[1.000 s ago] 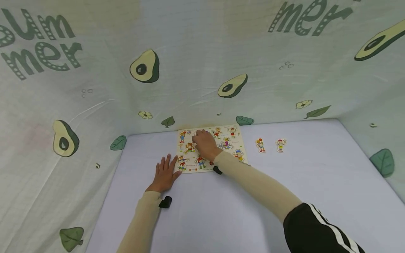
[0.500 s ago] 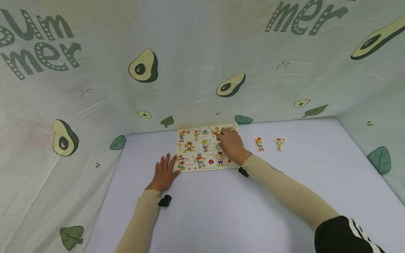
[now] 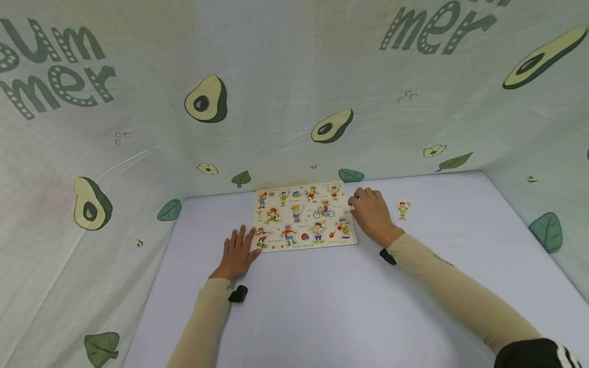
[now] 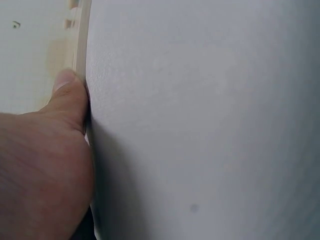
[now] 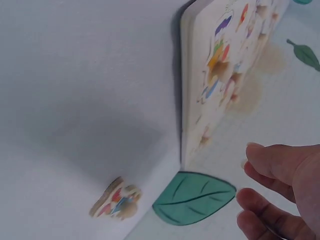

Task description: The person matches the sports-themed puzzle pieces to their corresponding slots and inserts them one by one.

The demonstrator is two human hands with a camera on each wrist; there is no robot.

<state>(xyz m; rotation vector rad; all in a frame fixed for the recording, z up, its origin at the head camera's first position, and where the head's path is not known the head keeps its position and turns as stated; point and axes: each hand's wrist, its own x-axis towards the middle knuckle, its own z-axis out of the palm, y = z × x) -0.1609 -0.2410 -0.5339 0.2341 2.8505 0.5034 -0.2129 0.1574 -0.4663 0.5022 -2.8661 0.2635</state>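
Note:
A pale puzzle board with several cartoon sports figures lies at the back of the table. My left hand rests flat at its left corner, fingers spread. In the left wrist view the thumb touches the board's edge. My right hand hovers just right of the board. Its fingers look loosely bent and apart, with nothing seen between them. One loose figure piece lies on the table in the right wrist view; in the head view the hand hides it. Another figure piece lies further right.
The white table ends against a hanging cloth printed with avocados and leaves. A green leaf print on the cloth shows behind the board's right corner.
My right hand has moved rightward from the board's middle, across its right part, to over the nearer loose figure piece. The left hand stays in place. The view has shifted slightly.

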